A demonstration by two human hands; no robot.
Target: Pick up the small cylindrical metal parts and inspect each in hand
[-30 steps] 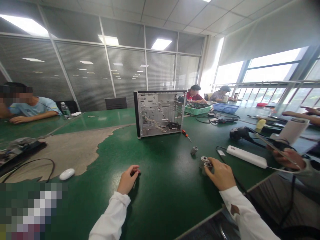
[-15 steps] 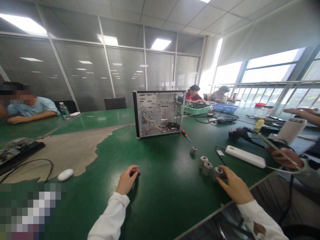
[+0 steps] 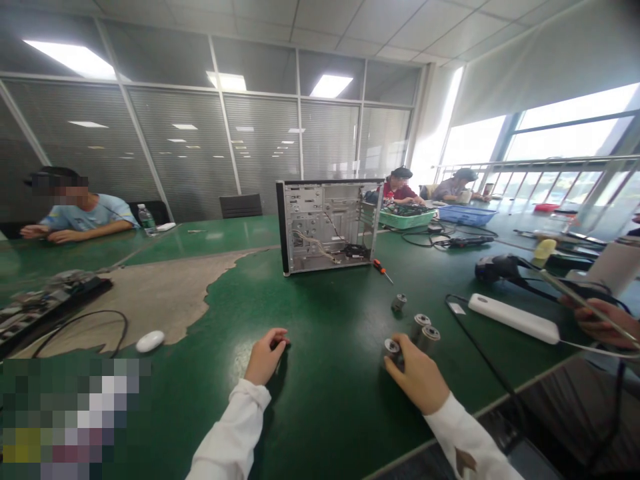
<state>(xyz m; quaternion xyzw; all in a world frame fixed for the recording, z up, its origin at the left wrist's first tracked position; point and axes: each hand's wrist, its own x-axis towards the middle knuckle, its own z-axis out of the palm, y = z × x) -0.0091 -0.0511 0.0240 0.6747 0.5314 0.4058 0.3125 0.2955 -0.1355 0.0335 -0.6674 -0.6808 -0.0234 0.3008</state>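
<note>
1. The right hand (image 3: 423, 375) is clamped on a metal cylinder (image 3: 391, 347), inward of the surface's (image 3: 320, 413) near-right edge.
2. Ungripped: paired cylinders (image 3: 431, 336) beside that hand, another cylinder (image 3: 399, 303) beyond.
3. Left hand (image 3: 264, 360) curled; cannot tell whether its tips meet.
4. The held piece's base is unclear.

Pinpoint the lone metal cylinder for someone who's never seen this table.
Find the open computer case on the green table, then the orange-handled screwdriver by its lower right corner. Just nearer the wearer than the screwdriver's tip is the lone cylinder. It stands by itself, apart from the two paired cylinders and the gripped cylinder at the right hand.
</note>
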